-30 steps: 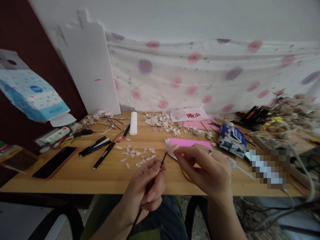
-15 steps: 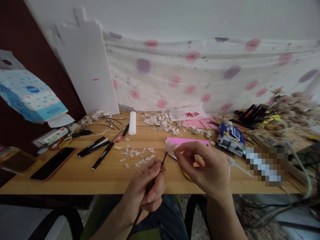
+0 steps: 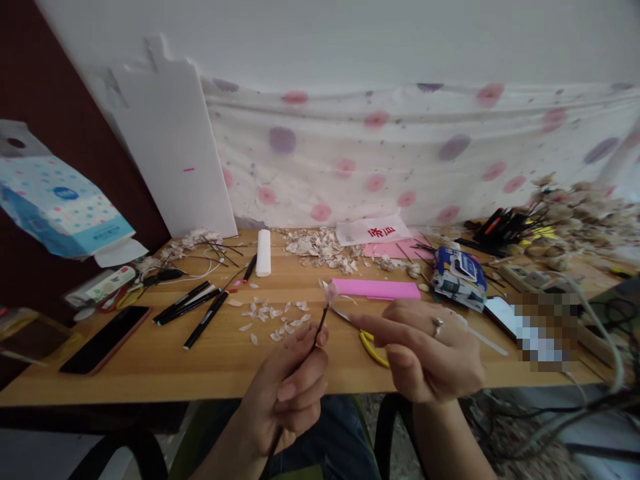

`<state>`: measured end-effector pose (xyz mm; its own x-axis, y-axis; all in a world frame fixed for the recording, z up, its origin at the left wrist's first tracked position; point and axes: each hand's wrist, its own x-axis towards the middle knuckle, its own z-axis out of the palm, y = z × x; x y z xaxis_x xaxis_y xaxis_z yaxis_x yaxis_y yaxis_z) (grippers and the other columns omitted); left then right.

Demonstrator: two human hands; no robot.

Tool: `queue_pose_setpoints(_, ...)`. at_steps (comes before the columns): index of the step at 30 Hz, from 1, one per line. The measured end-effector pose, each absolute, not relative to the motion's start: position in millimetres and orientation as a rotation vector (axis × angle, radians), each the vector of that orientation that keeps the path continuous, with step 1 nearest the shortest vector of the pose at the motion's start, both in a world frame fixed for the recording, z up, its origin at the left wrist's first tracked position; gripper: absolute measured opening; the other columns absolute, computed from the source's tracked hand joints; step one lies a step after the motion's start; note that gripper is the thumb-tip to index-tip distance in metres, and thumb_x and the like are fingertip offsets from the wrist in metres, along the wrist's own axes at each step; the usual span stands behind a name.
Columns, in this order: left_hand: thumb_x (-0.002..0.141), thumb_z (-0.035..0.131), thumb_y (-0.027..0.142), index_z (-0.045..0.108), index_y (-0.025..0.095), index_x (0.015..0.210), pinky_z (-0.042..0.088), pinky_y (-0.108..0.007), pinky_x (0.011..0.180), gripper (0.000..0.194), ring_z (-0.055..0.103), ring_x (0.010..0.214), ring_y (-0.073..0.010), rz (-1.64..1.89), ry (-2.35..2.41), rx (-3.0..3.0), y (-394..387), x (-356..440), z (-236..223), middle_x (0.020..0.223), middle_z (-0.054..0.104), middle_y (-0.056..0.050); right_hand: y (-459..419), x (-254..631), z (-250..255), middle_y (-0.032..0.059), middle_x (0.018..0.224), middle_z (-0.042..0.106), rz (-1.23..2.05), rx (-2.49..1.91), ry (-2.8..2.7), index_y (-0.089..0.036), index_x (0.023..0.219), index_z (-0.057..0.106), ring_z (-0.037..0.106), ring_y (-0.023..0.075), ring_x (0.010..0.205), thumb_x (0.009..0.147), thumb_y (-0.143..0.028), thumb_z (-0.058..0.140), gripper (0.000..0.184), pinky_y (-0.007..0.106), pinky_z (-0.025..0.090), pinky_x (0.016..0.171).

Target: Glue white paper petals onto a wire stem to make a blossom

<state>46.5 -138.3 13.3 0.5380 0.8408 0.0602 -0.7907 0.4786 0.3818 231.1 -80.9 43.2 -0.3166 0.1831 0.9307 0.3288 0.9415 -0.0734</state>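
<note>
My left hand (image 3: pixel 289 387) is closed around a thin dark stem (image 3: pixel 317 331) that ends in a small pale pink flower (image 3: pixel 330 291), held upright above the wooden table (image 3: pixel 150 360). My right hand (image 3: pixel 430 357) hovers just right of the stem, forefinger stretched toward it and the other fingers curled; a ring sits on one finger. I see nothing held in it. Yellow-handled scissors (image 3: pixel 373 347) lie on the table under that hand. Several loose pale petals (image 3: pixel 273 317) lie scattered left of the flower.
A pink paper sheet (image 3: pixel 377 289), black pens (image 3: pixel 193 303), a phone (image 3: pixel 105 340), a white roll (image 3: pixel 263 253), a heap of petal scraps (image 3: pixel 320 247) and a blue packet (image 3: pixel 460 277) lie about. Finished flowers (image 3: pixel 575 213) crowd the right; a white board (image 3: pixel 170 147) leans behind.
My right hand has let go of the flower head and drawn down and to the right. The left hand has kept the stem, which tilted slightly left.
</note>
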Motion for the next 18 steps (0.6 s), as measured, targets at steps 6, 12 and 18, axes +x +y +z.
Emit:
queue_pose_setpoints(6, 0.103, 0.059, 0.023, 0.073, 0.017, 0.094, 0.025, -0.006, 0.029, 0.018, 0.002, 0.034, -0.0049, 1.003, 0.157, 0.459, -141.3, 46.4, 15.2, 0.043, 0.031, 0.014, -76.7, 225.9, 45.7, 0.0014, 0.062, 0.065, -0.163, -0.306, -2.004, -0.01, 0.113, 0.075, 0.052, 0.0131, 0.048, 0.102, -0.02, 0.051, 0.028, 0.028, 0.039, 0.047)
queue_pose_setpoints(12, 0.099, 0.067, 0.027, 0.075, 0.018, 0.097, 0.026, -0.006, 0.029, 0.012, 0.005, 0.034, -0.0047, 0.987, 0.143, 0.464, -141.3, 47.6, 12.0, 0.043, 0.033, 0.014, -75.4, 226.7, 45.7, 0.0032, 0.069, 0.072, -0.186, -0.327, -2.03, -0.012, 0.112, 0.075, 0.056, 0.0132, 0.05, 0.103, -0.022, 0.051, 0.027, 0.028, 0.04, 0.047)
queue_pose_setpoints(18, 0.096, 0.072, 0.029, 0.078, 0.018, 0.094, 0.026, -0.007, 0.029, 0.012, 0.005, 0.034, -0.0041, 0.987, 0.168, 0.44, -142.3, 48.8, 15.4, 0.042, 0.034, 0.013, -73.8, 227.8, 47.4, 0.0008, 0.063, 0.067, -0.138, -0.321, -2.026, -0.013, 0.108, 0.075, 0.054, 0.0121, 0.047, 0.104, -0.022, 0.048, 0.028, 0.027, 0.04, 0.046)
